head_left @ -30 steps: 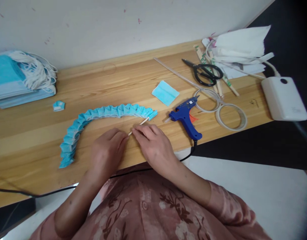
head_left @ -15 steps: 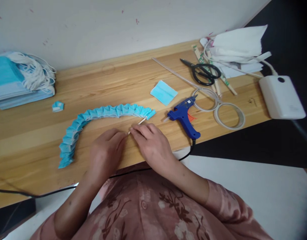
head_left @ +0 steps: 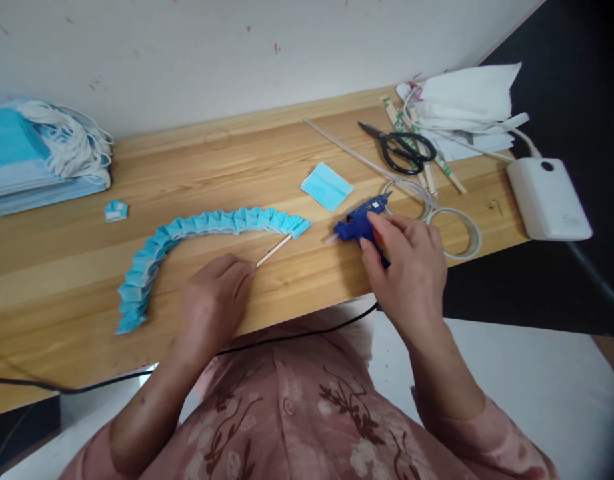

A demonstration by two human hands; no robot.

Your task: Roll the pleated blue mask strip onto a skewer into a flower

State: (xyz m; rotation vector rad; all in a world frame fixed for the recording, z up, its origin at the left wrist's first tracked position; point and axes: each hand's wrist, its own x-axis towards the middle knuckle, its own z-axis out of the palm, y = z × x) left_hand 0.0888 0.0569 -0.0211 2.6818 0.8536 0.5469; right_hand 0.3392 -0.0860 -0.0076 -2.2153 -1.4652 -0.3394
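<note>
Nearest on the wooden table (head_left: 307, 290): with the left hand (head_left: 217, 293), pinching the near end of a thin wooden stick (head_left: 275, 250). Seems light and stiff, possibly easy to snap, so better to hold close to one end. At right, with the right hand (head_left: 404, 267), reaching around the handle of the blue glue gun (head_left: 357, 225); cannot tell if gripping firmly or only touching. Probably heavier, hard and smooth; best to take by the handle. Beside the stick's far tip, curving leftward, a pleated blue chain (head_left: 207, 225): likely soft, very light, easily crushed, to be lifted gently.

Counting from near: one stick, one chain, one glue gun, two tape rolls (head_left: 476, 235), one small folded blue piece (head_left: 117, 211), one blue square (head_left: 327, 187), one pair of scissors (head_left: 384, 138).
</note>
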